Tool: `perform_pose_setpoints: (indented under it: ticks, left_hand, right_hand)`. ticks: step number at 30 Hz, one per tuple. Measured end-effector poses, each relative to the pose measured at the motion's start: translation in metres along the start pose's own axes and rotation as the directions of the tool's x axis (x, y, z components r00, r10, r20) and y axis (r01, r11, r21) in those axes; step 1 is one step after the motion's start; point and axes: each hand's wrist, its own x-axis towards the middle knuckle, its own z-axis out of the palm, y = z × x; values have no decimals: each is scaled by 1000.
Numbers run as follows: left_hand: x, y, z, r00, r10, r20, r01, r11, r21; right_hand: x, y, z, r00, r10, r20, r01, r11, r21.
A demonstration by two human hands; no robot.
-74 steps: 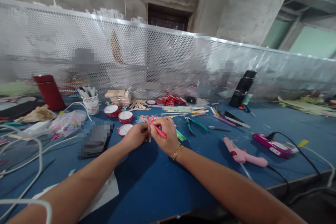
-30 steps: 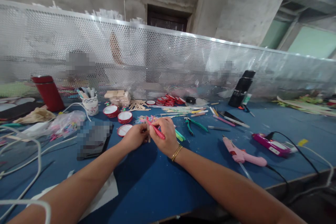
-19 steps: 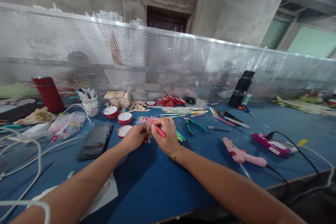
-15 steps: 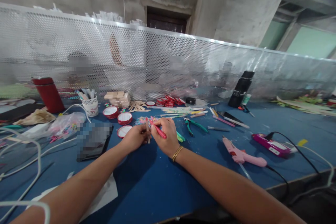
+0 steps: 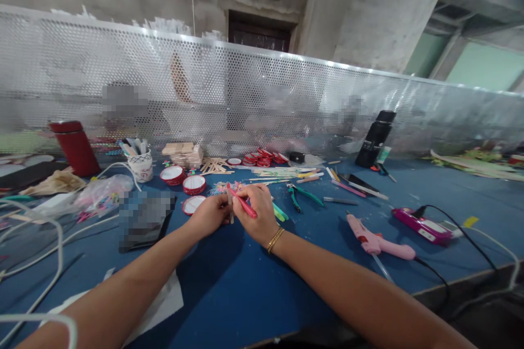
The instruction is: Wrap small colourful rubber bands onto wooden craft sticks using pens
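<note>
A wooden craft stick stands nearly upright between the fingers of my left hand, which is closed on it. My right hand grips a red marker pen, its tip at the upper part of the stick, where the wood looks reddish. Just behind the hands lies a heap of small colourful pieces. Round white discs with red rims sit to the left of my left hand. Green-and-yellow markers lie beside my right hand, partly covered by it.
Teal pliers, a pink glue gun and a purple device with a cable lie to the right. A dark tablet, a paper cup of pens and a red flask are left. A perforated panel borders the table.
The red marker has shifted slightly left along the stick's top with my right hand. My left hand stays nearly still, with the stick held in it.
</note>
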Motion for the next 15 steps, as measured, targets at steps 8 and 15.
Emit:
perform_pose_setpoints:
  ticks: [8, 15]
  left_hand:
    - [-1, 4, -1, 999, -36, 6, 36, 999, -11]
    - [2, -6, -1, 1000, 5, 16, -5, 1000, 22]
  right_hand:
    - [1, -1, -3, 999, 46, -25, -46, 999, 0]
    - [0, -5, -1, 1000, -3, 3, 3, 1000, 9]
